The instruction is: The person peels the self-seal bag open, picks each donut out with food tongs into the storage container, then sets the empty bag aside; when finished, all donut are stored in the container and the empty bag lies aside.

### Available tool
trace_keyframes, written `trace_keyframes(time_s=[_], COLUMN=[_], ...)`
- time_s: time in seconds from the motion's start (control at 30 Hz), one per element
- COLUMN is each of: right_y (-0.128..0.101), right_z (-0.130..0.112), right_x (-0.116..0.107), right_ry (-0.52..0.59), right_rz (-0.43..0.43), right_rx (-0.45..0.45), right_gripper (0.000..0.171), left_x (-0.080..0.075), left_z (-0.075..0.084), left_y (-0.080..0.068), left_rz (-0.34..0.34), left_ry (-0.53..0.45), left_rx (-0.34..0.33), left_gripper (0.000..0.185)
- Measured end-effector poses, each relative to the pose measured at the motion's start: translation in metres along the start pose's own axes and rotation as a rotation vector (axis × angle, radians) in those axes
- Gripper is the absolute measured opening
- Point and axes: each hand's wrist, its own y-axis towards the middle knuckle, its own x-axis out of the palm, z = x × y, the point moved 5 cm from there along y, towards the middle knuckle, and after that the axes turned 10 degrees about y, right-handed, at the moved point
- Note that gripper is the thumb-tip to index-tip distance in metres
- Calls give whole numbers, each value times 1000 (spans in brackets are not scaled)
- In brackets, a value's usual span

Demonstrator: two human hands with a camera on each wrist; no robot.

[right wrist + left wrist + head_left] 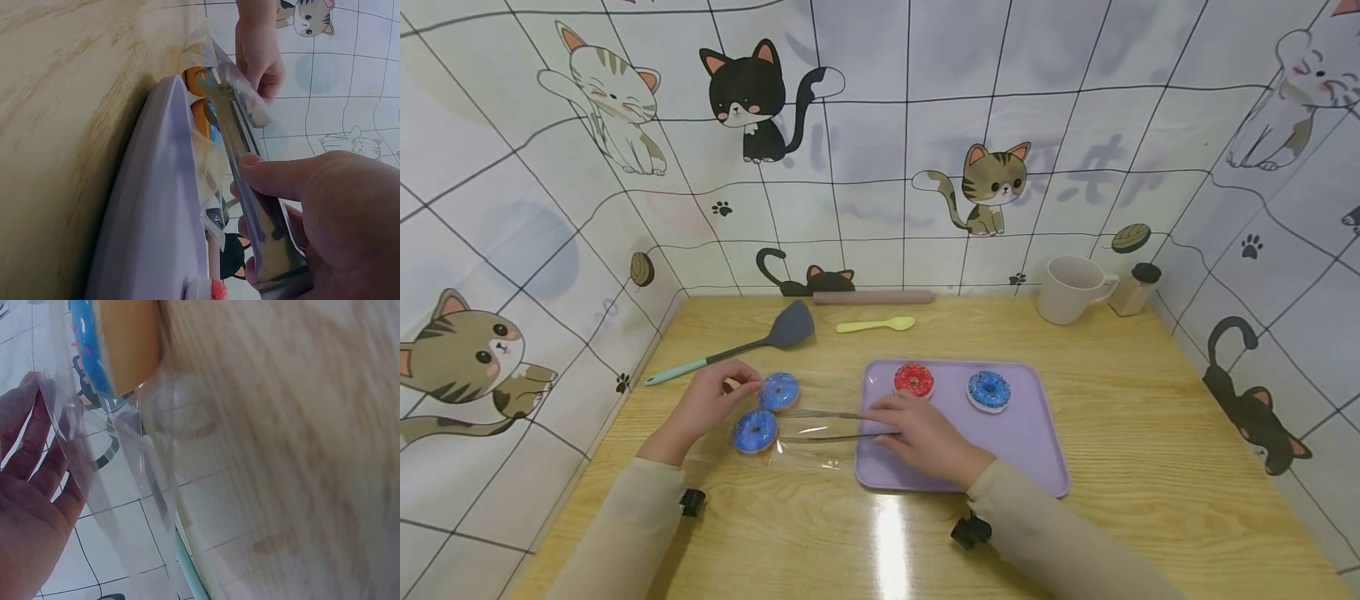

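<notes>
Right hand (925, 433) clamped on metal tongs (827, 425), tips run inside the clear bag (797, 433) toward the two blue donuts (755, 430) lying just beyond the left hand's fingertips; left hand (707, 404) pinching the far end of the bag beside the upper blue donut (778, 390). Best done by keeping that pinch firm so the film stays taut, sliding the tongs flat along the wooden table (1112, 467), closing gently on one donut only. Behind the right hand, purple tray (1037, 450) carrying a red donut (913, 379) and another blue one (988, 390), well apart from the bag.
</notes>
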Motion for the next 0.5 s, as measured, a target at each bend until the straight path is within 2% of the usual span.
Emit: trace_keyframes(time_s=[0.23, 0.5], right_y=[9, 16], right_z=[4, 2], right_x=[9, 19], right_ry=[35, 10], right_rz=[-51, -67], right_rx=[44, 35], right_gripper=[45, 47], left_x=[-1, 2], left_z=[4, 1], left_y=[1, -1], left_rz=[18, -15], left_ry=[-30, -38], left_rx=[16, -6], left_gripper=[4, 4])
